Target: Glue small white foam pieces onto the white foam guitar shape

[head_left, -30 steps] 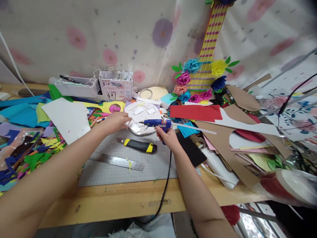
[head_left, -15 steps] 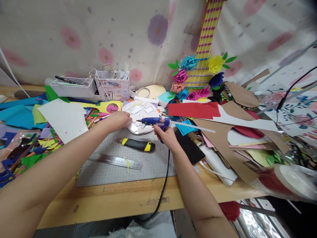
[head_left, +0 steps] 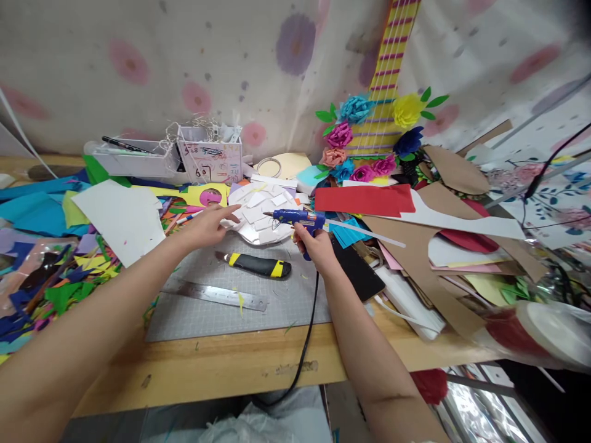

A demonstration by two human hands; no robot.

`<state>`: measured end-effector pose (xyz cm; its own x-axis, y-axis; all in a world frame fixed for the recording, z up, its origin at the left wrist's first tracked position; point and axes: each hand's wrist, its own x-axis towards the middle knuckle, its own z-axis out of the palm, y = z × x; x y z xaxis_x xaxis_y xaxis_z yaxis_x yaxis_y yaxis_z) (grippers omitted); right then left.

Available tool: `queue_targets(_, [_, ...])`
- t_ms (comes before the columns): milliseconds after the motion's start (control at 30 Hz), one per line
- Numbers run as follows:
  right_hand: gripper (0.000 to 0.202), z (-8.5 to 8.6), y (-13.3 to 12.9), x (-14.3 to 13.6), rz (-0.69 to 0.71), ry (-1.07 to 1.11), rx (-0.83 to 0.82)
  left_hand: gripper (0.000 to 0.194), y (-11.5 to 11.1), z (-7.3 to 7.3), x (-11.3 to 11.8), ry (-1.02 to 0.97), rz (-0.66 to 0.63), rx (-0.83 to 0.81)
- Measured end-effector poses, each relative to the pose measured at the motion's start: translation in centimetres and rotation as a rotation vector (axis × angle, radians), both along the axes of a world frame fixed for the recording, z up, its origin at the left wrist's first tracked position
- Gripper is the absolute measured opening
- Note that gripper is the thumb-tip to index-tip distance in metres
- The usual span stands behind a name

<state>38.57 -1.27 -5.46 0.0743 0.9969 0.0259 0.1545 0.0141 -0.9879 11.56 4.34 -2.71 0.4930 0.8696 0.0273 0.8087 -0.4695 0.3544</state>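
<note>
Loosely open, the left hand [head_left: 209, 226] borders the white pieces [head_left: 255, 214]; the right hand [head_left: 317, 243] grips a glue gun [head_left: 295, 216].

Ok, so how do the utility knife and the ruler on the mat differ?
The knife has a thick, rounded black and yellow handle; the ruler is flat, bare metal. The ruler looks longer than the knife. A yellow scrap lies across the ruler, none across the knife. Both lie on the gray mat, slanting down to the right.
</note>
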Motion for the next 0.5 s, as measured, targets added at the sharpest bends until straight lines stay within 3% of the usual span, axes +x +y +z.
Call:
queue_targets(300, [0.047,-0.32,0.14,0.03,-0.002,-0.011,-0.002,0.075,-0.03,-0.75,0.73,0.15,-0.012,0.043])
queue_targets(500, [0.048,-0.33,0.19,0.09,0.001,0.002,0.001,0.076,-0.14,-0.96,0.86,0.13,0.007,0.061])
